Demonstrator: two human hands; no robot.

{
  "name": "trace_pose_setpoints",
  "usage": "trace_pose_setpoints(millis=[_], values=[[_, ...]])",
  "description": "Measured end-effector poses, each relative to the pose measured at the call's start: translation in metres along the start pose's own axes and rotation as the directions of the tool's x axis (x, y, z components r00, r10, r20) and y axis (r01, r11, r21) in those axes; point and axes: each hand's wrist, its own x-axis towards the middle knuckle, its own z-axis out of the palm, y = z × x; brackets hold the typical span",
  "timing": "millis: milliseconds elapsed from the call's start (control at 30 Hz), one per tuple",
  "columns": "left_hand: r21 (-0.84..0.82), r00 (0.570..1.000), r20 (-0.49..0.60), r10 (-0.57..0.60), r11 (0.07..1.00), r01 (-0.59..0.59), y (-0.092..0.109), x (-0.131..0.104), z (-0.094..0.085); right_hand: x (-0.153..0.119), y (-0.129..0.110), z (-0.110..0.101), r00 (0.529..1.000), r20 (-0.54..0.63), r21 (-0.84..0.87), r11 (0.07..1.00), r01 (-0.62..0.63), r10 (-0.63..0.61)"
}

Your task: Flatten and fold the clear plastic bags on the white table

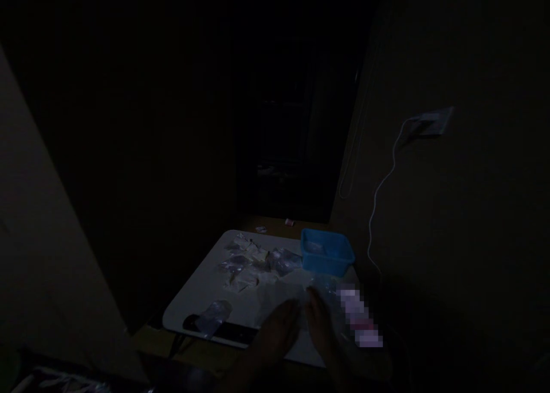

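The light is very dim. My left hand [281,327] is over the near middle of a white folding table [193,290], its fingers bent toward the right and mostly lost in shadow. Close beside it, my right hand [318,318] has its fingers stretched forward, with no held thing visible. A faint clear plastic sheet or bag [275,298] seems to lie under and in front of both hands; its edges are hard to make out. Beyond them are several crumpled clear plastic bags [281,261]. Another plastic bag [215,317] rests at the table's near left edge.
A blue plastic basket [326,262] stands at the table's far right corner with something pale inside. A blurred-out pinkish item [361,318] is at the right edge. A white cable [373,209] hangs from a wall socket [433,122]. A small roll [289,223] lies behind the table.
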Motion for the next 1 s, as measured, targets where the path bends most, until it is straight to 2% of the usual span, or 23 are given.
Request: trace_pose_setpoints(millis=[100,267,433,533,700,800,900,933,1000], values=[[0.056,0.996,0.084,0.0,0.998,-0.005,0.016,-0.001,0.011,-0.002,0.0,-0.001,0.999,-0.017,0.057,0.998,-0.027,0.028],[0.116,0.977,0.211,0.027,0.992,-0.053,0.016,-0.009,0.006,-0.001,-0.007,-0.008,0.994,-0.054,0.134,0.987,-0.09,0.098],[0.119,0.959,0.263,0.103,0.983,-0.138,0.019,-0.019,-0.007,-0.002,-0.011,-0.011,0.991,-0.049,0.182,0.977,-0.112,0.123],[0.129,0.95,0.283,0.135,0.976,-0.177,0.019,-0.027,-0.005,-0.004,-0.007,-0.011,0.985,-0.044,0.268,0.951,-0.152,0.17],[0.075,0.956,0.244,0.164,0.98,-0.187,0.021,-0.029,0.002,-0.005,0.001,-0.011,0.97,-0.014,0.436,0.874,-0.214,0.245],[-0.013,0.974,0.171,0.145,0.989,-0.145,0.028,-0.024,-0.007,-0.003,-0.001,-0.015,0.963,0.008,0.476,0.846,-0.24,0.269],[-0.256,0.997,0.048,0.053,0.966,-0.039,0.034,-0.016,-0.026,0.0,-0.008,-0.024,0.944,0.091,0.573,0.759,-0.31,0.317],[-0.383,1.0,0.018,-0.016,0.923,0.022,0.034,-0.012,-0.034,0.001,-0.011,-0.028,0.934,0.134,0.61,0.716,-0.34,0.33],[-0.627,0.978,0.02,-0.209,0.759,0.175,0.031,-0.002,-0.049,0.005,-0.018,-0.037,0.916,0.218,0.666,0.634,-0.392,0.338]])
